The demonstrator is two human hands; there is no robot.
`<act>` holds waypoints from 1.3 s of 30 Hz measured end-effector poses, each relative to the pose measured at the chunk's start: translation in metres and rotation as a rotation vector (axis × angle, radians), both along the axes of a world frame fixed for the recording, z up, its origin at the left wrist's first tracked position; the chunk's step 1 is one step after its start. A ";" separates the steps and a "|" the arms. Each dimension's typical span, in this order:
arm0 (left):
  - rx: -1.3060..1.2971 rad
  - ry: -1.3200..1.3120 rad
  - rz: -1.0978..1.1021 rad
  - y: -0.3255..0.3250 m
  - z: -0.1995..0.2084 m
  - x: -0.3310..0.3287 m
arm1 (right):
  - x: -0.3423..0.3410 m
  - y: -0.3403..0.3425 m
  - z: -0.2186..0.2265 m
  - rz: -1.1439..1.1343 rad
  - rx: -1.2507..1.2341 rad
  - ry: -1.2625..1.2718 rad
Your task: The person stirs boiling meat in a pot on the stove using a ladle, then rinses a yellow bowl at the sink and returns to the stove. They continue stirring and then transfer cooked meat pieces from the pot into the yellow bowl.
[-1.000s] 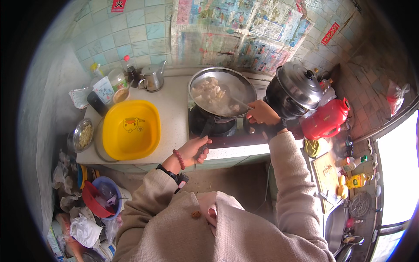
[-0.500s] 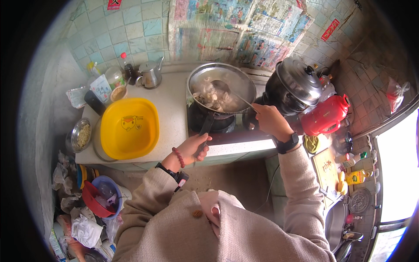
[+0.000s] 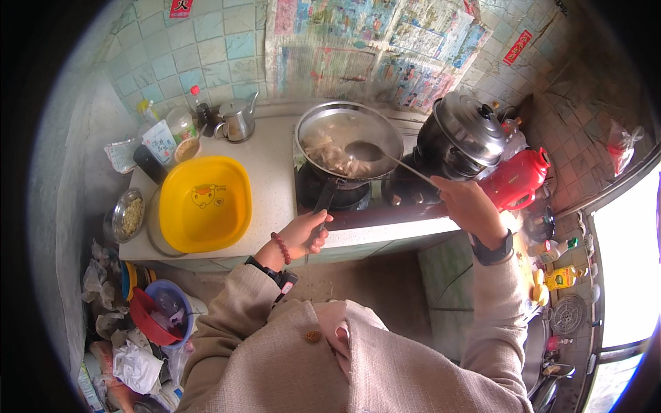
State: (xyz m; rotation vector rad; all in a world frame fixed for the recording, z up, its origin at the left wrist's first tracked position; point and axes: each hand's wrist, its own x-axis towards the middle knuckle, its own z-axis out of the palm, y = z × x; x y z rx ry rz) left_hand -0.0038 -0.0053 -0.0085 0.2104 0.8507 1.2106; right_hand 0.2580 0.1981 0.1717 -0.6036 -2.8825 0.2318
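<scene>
Ladle (image 3: 366, 151), one: dark bowl inside the wok (image 3: 387, 131), at the right of the pale chunks of food (image 3: 329, 155); long axis slanting from there toward me and rightward. My right hand (image 3: 471, 206), the nearer, is clamped on the end of its shaft, so the bowl lies ahead and to the left of it. Wok, one: over the stove (image 3: 406, 215), ahead and slightly right of my left hand (image 3: 303, 235), whose fingers wrap its black handle (image 3: 326, 197). Edges: shaft crosses the near-right rim, contact uncertain; lidded pot (image 3: 468, 131) just beside, at right, narrow gap. Room: leftward, a strip of white counter (image 3: 275, 155) before the yellow basin (image 3: 206, 224).
</scene>
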 end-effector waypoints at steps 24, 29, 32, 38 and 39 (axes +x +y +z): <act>-0.035 0.036 0.036 0.001 0.001 0.002 | -0.108 -0.027 -0.096 -0.227 0.328 -0.191; -0.036 0.039 0.034 0.000 0.001 0.002 | -0.120 -0.022 -0.105 -0.271 0.328 -0.157; -0.036 0.032 0.035 0.000 0.001 0.002 | -0.127 -0.016 -0.108 -0.298 0.328 -0.178; -0.029 0.020 0.033 0.000 0.000 0.002 | -0.136 0.002 -0.116 -0.331 0.326 -0.164; -0.031 0.020 0.032 0.000 0.000 0.002 | -0.137 0.006 -0.117 -0.330 0.328 -0.170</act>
